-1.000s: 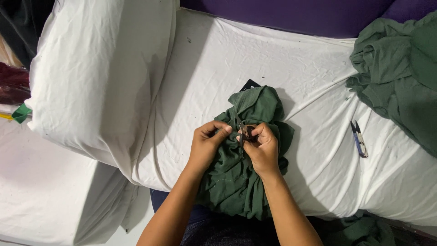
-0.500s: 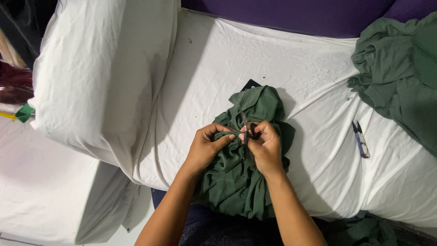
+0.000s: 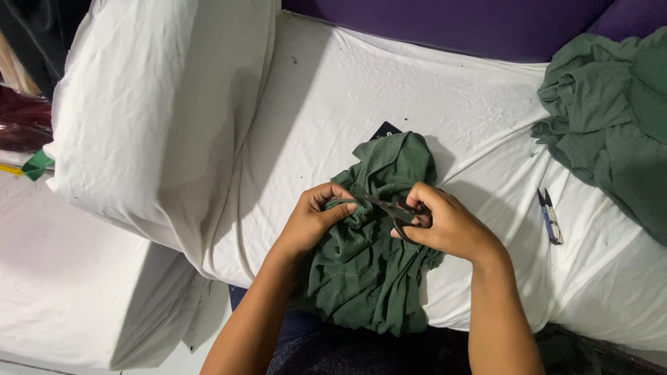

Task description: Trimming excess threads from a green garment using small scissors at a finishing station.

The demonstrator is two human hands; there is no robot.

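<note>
Garment, green, bunched: my left hand pinches its fold; my right hand grips scissors against it; snips lie to the right.

bare white sheet lies open beyond the hands; thread snips lie rightward.

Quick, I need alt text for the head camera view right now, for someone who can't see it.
A right hand works small dark scissors at a bunched green garment that the left hand pinches, on a white-covered table. A blue thread snipper and a pile of green cloth lie to the right.
</note>
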